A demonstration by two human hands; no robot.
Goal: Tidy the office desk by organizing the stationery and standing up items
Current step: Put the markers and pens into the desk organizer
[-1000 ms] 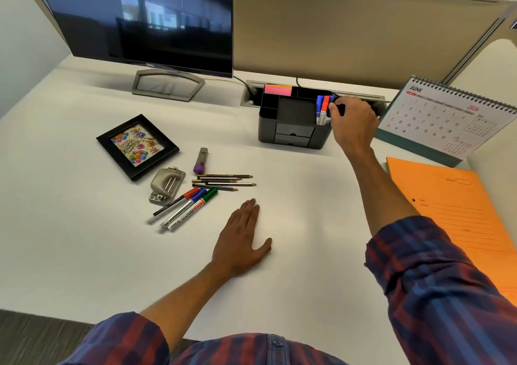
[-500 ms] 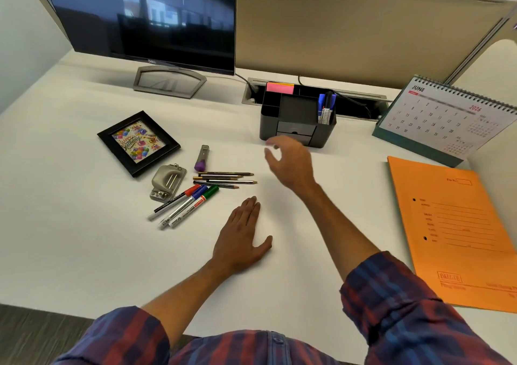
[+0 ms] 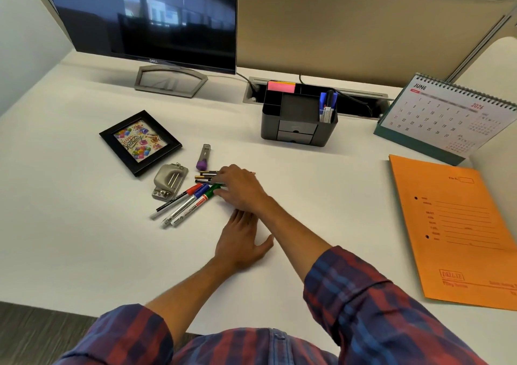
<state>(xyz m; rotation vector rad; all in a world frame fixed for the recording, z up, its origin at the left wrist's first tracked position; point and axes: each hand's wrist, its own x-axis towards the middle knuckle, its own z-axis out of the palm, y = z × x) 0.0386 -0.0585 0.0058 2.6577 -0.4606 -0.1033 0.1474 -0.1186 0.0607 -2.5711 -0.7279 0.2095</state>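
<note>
On the white tabletop (image 3: 84,238), three silver-barrelled markers with red, blue and green caps (image 3: 187,204) lie parallel, caps pointing up-right toward thin dark pencils (image 3: 207,176) lying crosswise, where the right hand (image 3: 240,188) presses curled fingers while the left hand (image 3: 240,241) rests flat, spread.

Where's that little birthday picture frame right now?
The picture frame lies flat on the left part of the desk, in front of the monitor, just behind the metal hole punch.

Markers (image 3: 186,205) lie before the pencils (image 3: 207,176), apparently touching; organizer (image 3: 298,125) behind, calendar (image 3: 444,118) right.
</note>
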